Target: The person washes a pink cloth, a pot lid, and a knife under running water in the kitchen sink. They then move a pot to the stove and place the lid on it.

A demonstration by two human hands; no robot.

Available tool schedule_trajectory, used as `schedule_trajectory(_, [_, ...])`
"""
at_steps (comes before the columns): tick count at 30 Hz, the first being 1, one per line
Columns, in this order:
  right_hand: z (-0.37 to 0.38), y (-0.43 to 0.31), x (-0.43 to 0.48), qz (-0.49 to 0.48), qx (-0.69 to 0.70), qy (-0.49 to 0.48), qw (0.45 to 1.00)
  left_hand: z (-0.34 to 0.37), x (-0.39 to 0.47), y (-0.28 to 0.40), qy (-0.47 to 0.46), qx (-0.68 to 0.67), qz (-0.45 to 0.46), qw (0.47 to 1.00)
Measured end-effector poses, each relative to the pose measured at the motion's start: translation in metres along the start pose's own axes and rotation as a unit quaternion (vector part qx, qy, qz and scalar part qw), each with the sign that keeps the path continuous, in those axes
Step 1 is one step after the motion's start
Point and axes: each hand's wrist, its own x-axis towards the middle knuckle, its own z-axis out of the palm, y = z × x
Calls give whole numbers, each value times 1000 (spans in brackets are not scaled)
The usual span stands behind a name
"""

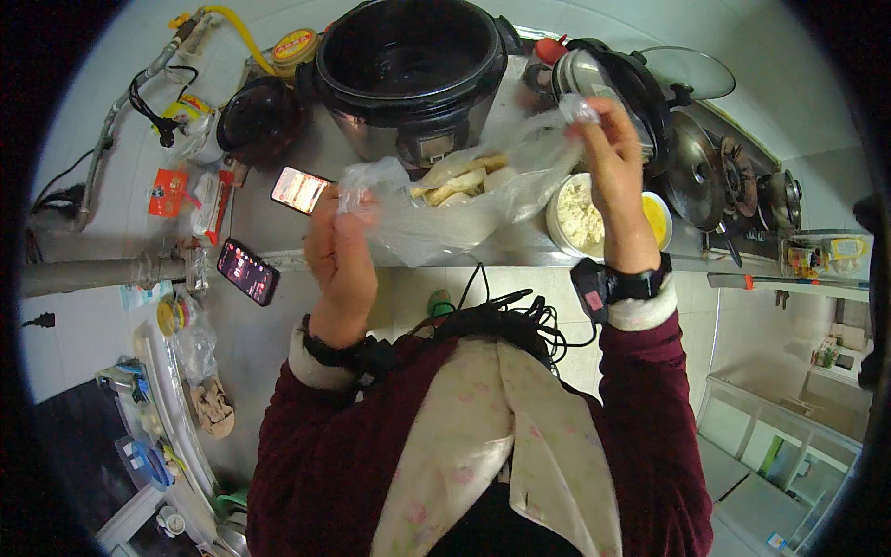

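Note:
My left hand (341, 257) and my right hand (616, 174) grip opposite ends of a clear plastic bag (445, 223), which is stretched between them above the counter's front edge. Pale, elongated pieces of food (459, 182) lie inside the bag. Right behind it stands a large electric pressure cooker (418, 118), its lid off and its dark pot showing. A white bowl of crumbly whitish food (578, 216) sits below my right hand. Partly hidden by that hand is a smaller bowl with something yellow (656, 219). Near my left hand lies a phone with a lit screen (299, 189).
A second phone (247, 271) lies at the left, near a dark lidded pot (257, 122). On the right are a cooker lid (626, 104), a glass lid (689, 73), a covered pan (696, 170) and a stove burner (738, 174). Black cables (536, 320) hang before my body.

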Motion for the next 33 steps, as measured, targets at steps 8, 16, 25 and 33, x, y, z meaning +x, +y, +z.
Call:
schedule_trajectory(8, [-16, -15, -52, 90, -37, -50, 994, -19, -26, 16, -25, -79, -132, 988])
schedule_trajectory(16, [-4, -15, -60, -26, -66, -47, 996, -2, -15, 11, 44, 24, -15, 999])
schedule_trajectory(25, [23, -46, -55, -221, -219, -151, 938, 39, 7, 18, -265, -53, -88, 959])
schedule_trajectory(33, [33, -55, -61, -224, -294, -179, 912, 73, -2, 15, -274, -31, -283, 919])
